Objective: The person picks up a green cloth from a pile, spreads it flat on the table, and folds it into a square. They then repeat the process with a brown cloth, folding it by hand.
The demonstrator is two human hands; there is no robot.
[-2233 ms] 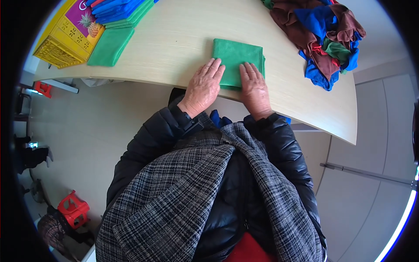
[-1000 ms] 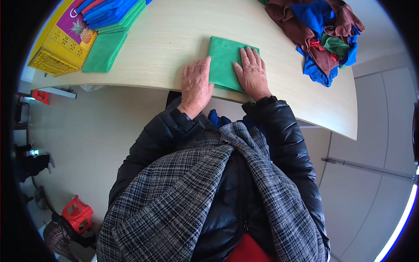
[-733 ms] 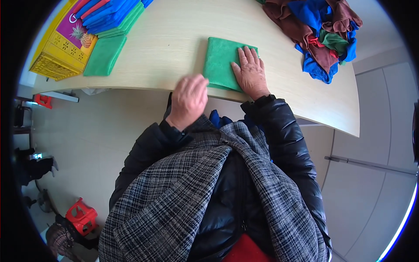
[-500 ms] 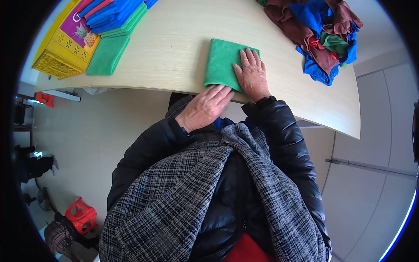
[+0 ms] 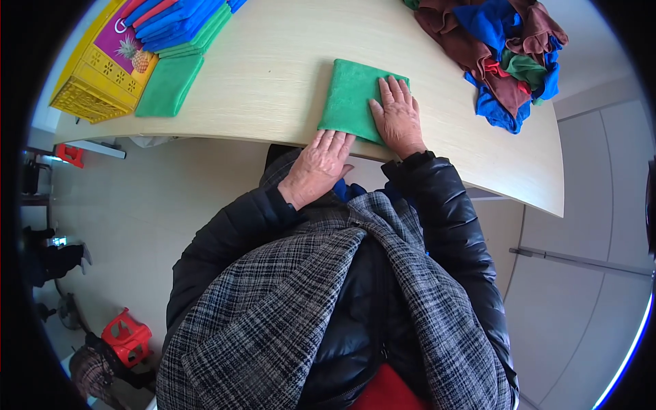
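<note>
A green cloth (image 5: 357, 99), folded into a flat square, lies near the table's front edge. My right hand (image 5: 398, 117) rests flat on its right side, fingers stretched forward and thumb spread. At the cloth's near left edge is my left hand (image 5: 316, 169), fingers straight and its thumb apart; the fingertips reach the fold, and whether they slip under it I cannot tell.
On the left, folded blue, red and green cloths (image 5: 181, 31) are stacked beside a yellow basket (image 5: 102, 85). Rumpled brown, blue, red and green cloths (image 5: 502, 58) are heaped at the far right. A red stool (image 5: 127, 338) stands on the floor at left.
My left hand has shifted left along the cloth's near edge, its thumb now showing. The cloth has turned slightly and moved a little right with my right hand.
</note>
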